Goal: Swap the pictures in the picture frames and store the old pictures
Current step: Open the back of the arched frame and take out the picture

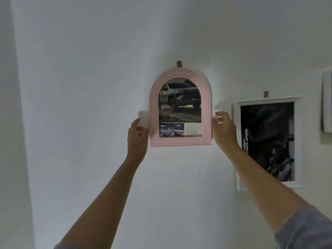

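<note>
A pink arched frame (180,141) hangs flat against a white wall (89,87), a little right of centre and above eye level, its rounded top just under a short grey strip (179,64) fixed to the wall. Inside it is a picture (180,105) of a light-coloured off-road car on dirt ground, with a row of smaller photos and a block of small text along the bottom. Both bare arms reach up and forward to the frame, one on each side, at the lower half of its straight edges. The left hand (137,137) is at the left edge, thumb pointing up, fingers curled in towards the rim. It is either touching or just beside the rim, and I cannot tell if it grips. The right hand (224,130) is at the right edge, its back facing the viewer, with bent fingertips meeting the rim. Whether they pinch it or only rest there cannot be told. The right forearm rises from a grey-blue sleeve (305,229) at the lower right corner. To the right, set lower, a white frame (267,99) hangs under a second strip (265,94). It holds a dark poster (269,137) with white sideways lettering, and the right forearm covers its lower left part. A pale object (327,103) is cut off at the far right.
</note>
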Action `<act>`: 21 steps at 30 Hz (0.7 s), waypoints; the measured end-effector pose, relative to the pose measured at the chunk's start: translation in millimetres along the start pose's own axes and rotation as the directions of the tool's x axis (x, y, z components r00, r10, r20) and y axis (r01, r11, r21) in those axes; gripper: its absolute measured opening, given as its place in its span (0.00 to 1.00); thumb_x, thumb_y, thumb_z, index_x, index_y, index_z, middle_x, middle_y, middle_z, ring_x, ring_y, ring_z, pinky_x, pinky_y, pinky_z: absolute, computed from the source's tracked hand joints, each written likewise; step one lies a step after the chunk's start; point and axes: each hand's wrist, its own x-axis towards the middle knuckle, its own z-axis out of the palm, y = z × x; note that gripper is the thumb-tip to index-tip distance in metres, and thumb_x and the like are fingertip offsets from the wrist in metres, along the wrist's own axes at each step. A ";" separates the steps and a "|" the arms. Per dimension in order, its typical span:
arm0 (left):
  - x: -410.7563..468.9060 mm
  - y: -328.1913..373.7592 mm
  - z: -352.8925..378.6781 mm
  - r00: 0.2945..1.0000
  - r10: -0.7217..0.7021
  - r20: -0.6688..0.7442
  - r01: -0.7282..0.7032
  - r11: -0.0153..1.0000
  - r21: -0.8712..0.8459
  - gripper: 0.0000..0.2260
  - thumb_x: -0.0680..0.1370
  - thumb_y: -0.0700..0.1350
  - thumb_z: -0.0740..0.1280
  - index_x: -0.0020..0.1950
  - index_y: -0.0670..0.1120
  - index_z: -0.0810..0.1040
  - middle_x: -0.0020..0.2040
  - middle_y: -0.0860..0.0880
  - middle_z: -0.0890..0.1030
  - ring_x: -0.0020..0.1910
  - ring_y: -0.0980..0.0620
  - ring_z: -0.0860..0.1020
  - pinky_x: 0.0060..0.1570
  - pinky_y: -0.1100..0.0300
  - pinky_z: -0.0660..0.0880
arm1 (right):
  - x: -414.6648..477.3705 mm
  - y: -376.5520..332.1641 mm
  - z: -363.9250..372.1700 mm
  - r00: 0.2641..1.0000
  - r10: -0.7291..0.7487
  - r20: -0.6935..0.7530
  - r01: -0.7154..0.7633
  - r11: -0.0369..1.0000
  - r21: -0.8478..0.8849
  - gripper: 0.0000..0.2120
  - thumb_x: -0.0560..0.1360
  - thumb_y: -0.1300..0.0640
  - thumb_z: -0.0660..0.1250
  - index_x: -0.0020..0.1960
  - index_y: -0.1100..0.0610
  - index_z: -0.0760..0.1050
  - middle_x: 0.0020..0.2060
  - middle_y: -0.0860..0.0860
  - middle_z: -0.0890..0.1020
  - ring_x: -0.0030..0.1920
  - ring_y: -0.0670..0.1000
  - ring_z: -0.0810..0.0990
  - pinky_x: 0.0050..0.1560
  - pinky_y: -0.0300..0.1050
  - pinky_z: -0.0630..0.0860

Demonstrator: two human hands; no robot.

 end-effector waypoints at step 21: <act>-65.7 14.2 21.5 0.996 0.015 0.088 0.001 0.985 -0.172 0.21 0.83 0.45 0.51 0.75 0.53 0.51 0.76 0.52 0.56 0.73 0.50 0.60 0.70 0.46 0.63 | -37.1 -9.6 -20.4 0.997 -0.062 0.052 0.046 0.963 0.264 0.18 0.78 0.60 0.60 0.67 0.50 0.67 0.52 0.50 0.73 0.47 0.41 0.73 0.46 0.24 0.69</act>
